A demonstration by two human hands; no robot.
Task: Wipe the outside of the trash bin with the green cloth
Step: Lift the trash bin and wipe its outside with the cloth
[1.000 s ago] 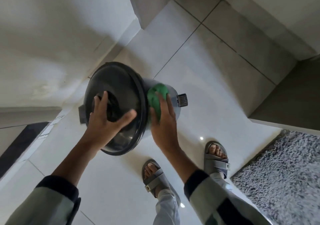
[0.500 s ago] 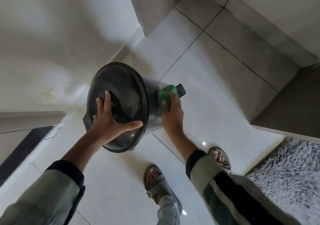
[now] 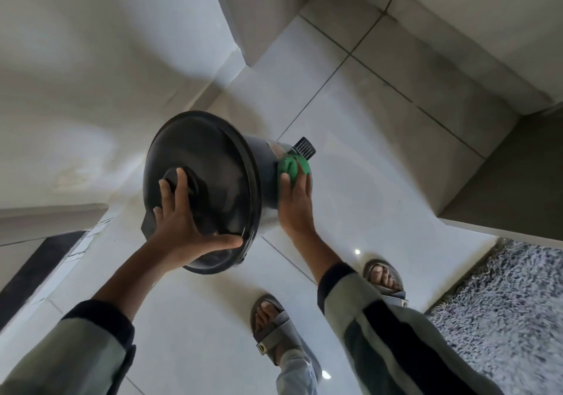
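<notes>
A dark round pedal trash bin stands on the pale tiled floor, seen from above. Its black lid is closed. My left hand lies flat on the lid with fingers spread, the thumb reaching the lid's near rim. My right hand presses a crumpled green cloth against the bin's right side wall, low down near the black foot pedal. The bin's left and far sides are hidden by the lid.
A white wall runs close along the left, and a wall corner juts out behind the bin. A shaggy grey mat lies at the lower right. My two sandalled feet stand on the glossy floor tiles just before the bin.
My right hand with the green cloth has slid down the bin's side, from just under the lid rim to near the pedal. My left hand stays on the lid.
</notes>
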